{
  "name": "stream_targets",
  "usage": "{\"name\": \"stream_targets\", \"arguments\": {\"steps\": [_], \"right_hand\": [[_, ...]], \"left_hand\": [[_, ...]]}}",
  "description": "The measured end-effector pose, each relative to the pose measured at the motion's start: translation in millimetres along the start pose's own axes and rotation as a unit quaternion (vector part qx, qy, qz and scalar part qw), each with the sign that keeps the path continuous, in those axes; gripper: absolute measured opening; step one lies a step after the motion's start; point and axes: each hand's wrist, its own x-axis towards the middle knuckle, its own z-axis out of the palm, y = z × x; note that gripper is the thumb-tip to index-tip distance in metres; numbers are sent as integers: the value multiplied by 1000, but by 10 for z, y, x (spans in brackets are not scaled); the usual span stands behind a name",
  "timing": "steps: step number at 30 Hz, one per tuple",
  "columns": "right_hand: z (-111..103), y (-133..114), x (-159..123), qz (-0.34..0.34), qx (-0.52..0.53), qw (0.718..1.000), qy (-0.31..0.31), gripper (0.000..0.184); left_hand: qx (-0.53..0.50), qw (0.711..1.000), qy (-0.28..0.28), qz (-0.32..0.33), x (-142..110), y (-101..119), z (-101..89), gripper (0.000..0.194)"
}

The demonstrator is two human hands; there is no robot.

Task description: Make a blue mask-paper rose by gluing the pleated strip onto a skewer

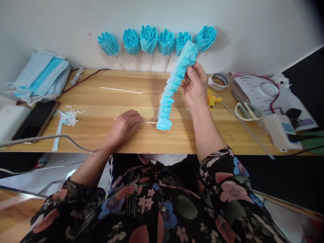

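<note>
A long pleated strip of blue mask fabric [169, 89] slants up across the middle of the desk. Near its upper end my right hand [196, 82] pinches it between thumb and fingers, raised off the wood. My left hand [128, 125] is closed around a thin wooden stick [150, 122] low over the desk. The stick's tip meets the lower end of the strip; whether it is stuck there I cannot tell. Behind, several blue fabric flowers [149, 40] on sticks lean against the wall, one partly covered by the strip.
Another stick [121, 90] lies on the desk [83, 125]. At left are stacked face masks [40, 76], a dark phone [35, 119] and fabric scraps [69, 117]. At right are tape rolls [219, 81], a yellow glue gun [213, 98], scissors [246, 109], a glue stick [248, 130] and a white power adapter [282, 131].
</note>
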Motion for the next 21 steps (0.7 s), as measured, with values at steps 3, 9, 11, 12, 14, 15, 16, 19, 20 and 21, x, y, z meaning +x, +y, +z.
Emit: {"name": "stream_targets", "arguments": {"steps": [3, 9, 11, 12, 14, 15, 16, 19, 20, 21], "right_hand": [[20, 129, 39, -8, 52, 998, -22, 41], [125, 465, 92, 1, 75, 996, -45, 41], [141, 523, 92, 0, 66, 997, -49, 39], [145, 536, 89, -1, 61, 997, -48, 38], [148, 533, 78, -1, 51, 998, -45, 37], [149, 522, 71, 1, 46, 998, -42, 37], [151, 508, 64, 4, 41, 998, -38, 36], [164, 469, 47, 15, 38, 999, -24, 31], [170, 463, 44, 17, 38, 999, -20, 30], [175, 460, 43, 18, 38, 999, -17, 29]], "left_hand": [[-5, 1000, -11, -11, -3, -15, -2, 27], [31, 999, -23, -18, -15, -80, 11, 30], [39, 999, -20, -14, -17, -101, 21, 30], [40, 999, -18, -13, -16, -107, 26, 30], [36, 999, -14, -13, -13, -112, 37, 29], [32, 999, -11, -12, -9, -110, 42, 29], [28, 1000, -7, -11, -6, -108, 46, 28], [21, 1000, 4, -15, 8, -91, 50, 24], [19, 1000, 5, -19, 12, -84, 49, 22], [18, 1000, 5, -24, 15, -77, 45, 21]]}}
